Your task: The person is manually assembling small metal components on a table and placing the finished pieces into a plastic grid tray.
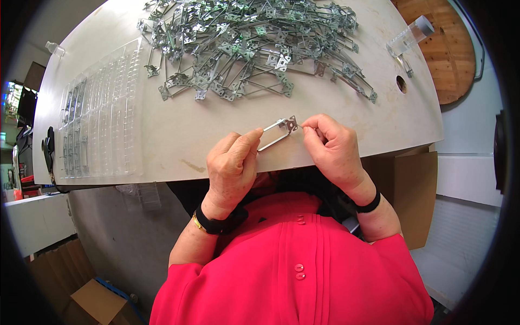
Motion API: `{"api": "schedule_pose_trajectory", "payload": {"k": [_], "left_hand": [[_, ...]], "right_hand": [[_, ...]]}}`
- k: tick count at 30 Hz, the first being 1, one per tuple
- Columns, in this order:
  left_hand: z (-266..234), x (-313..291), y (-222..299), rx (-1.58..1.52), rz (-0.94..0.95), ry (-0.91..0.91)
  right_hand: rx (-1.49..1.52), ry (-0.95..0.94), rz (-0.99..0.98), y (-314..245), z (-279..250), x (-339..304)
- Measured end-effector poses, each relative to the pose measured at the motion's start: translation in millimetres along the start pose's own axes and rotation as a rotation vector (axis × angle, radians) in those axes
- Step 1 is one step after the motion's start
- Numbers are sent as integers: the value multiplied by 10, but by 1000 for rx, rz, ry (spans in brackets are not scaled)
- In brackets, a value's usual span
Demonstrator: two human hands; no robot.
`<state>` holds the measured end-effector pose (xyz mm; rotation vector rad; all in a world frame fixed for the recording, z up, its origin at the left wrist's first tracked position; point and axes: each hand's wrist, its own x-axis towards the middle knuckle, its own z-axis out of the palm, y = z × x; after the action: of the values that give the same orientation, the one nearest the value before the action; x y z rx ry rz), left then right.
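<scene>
Over the near part of the white table, my left hand (233, 162) pinches one end of a metal bracket (275, 142) made of two long bars with a small holed plate at the other end. The bracket points up and to the right. Close to its plate, my right hand (333, 149) has thumb and forefinger pressed together; a thin sliver seems to show at the fingertips, too small to name. Beyond both hands lies a large heap of similar metal brackets (238, 49).
A clear plastic tray (111, 114) with metal pieces in its left compartments lies on the table's left. At the right are a clear cylindrical container (409, 38) with a grey lid and a round hole (401, 84). A cardboard box (414, 189) stands below the right edge.
</scene>
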<state>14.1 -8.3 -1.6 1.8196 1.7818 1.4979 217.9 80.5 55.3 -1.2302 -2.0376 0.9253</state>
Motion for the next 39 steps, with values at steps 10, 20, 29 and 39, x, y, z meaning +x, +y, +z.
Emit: {"api": "schedule_pose_trajectory", "payload": {"k": [10, 20, 29, 39], "left_hand": [[24, 28, 19, -10, 8, 32], [1, 3, 8, 5, 6, 4], [16, 10, 4, 4, 2, 24], [-6, 8, 12, 5, 4, 2]], "right_hand": [[15, 33, -36, 40, 44, -4], [61, -12, 21, 44, 23, -9], [62, -13, 38, -20, -65, -58], [155, -60, 159, 23, -51, -28]]}}
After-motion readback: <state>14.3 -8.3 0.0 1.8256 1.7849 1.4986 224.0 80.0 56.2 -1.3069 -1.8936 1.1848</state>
